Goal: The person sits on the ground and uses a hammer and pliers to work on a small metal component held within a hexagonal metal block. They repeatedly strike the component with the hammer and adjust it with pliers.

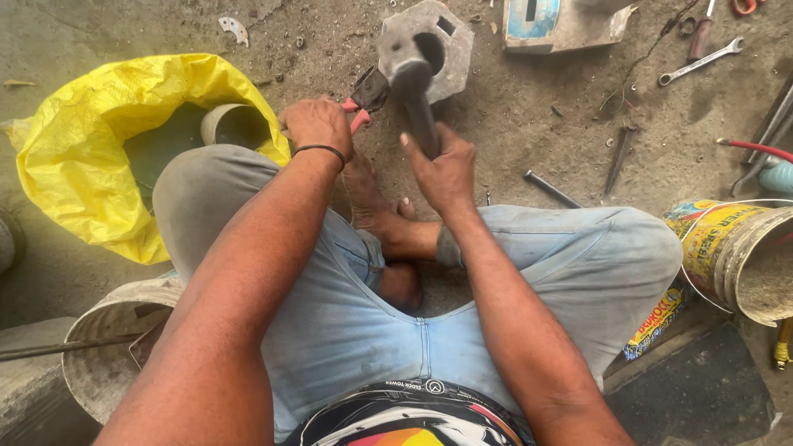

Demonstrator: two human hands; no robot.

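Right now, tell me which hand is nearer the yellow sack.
Left. The left hand holds red-handled pliers beside the yellow sack; the right hand grips the hammer, farther away.

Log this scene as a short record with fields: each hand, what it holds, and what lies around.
Left hand: grips red-handled pliers
Right hand: holds hammer by its handle
Hammer head: over grey hexagonal block; contact cannot be told
Posture: seated cross-legged on dirt floor
Person's left: yellow bag
Person's right: tipped bucket
Far right: spanner
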